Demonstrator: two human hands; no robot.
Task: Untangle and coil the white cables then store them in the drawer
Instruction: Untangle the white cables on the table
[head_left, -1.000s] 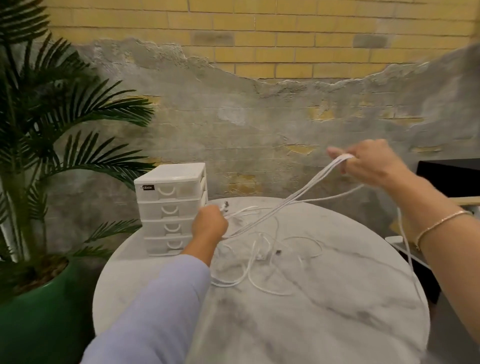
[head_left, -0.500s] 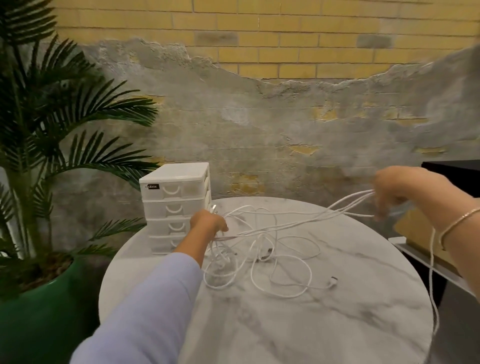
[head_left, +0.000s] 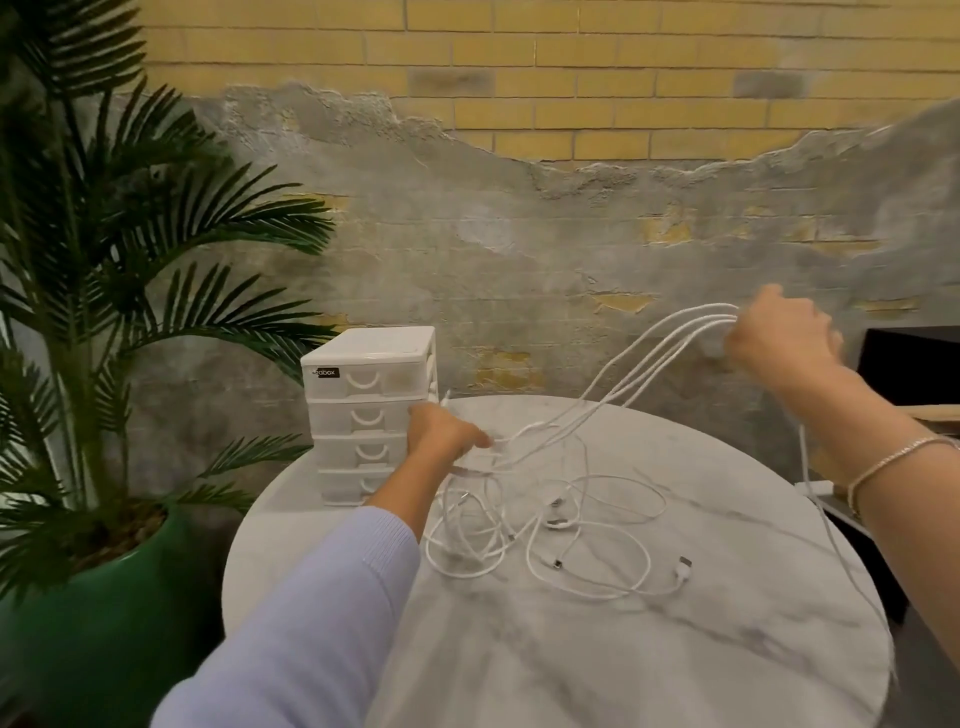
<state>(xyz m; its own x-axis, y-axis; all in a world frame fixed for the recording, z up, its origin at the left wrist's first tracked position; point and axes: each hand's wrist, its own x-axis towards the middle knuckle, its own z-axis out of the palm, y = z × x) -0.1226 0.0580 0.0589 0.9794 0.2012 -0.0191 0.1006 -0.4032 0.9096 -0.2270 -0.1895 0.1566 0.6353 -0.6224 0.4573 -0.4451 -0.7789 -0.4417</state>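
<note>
a: since half a second ago your right hand has lifted back up and away from the desk, so the strands it carries now rise in a steep arc instead of lying low across the top.

b: and the left?

a: your left hand has barely shifted. it sits just in front of the drawer unit, its grip pinching the white cables where they bunch together. the right grip is curled round a bundle of about four strands, held well above the desk.

b: how should you go on?

a: i'd judge this is the untangling pull. keep the left pinch firm as an anchor and draw the right hand away slowly, so loops slide free rather than cinch into a knot. one strand hangs off the desk's right edge; mind it doesn't snag.

b: the count?

a: one drawer unit with four drawers, all closed. the rest of the cables lie in loose loops on the desk between your arms. i can make out roughly four plug ends there, so likely several cables, but the exact number i can't tell.
</note>
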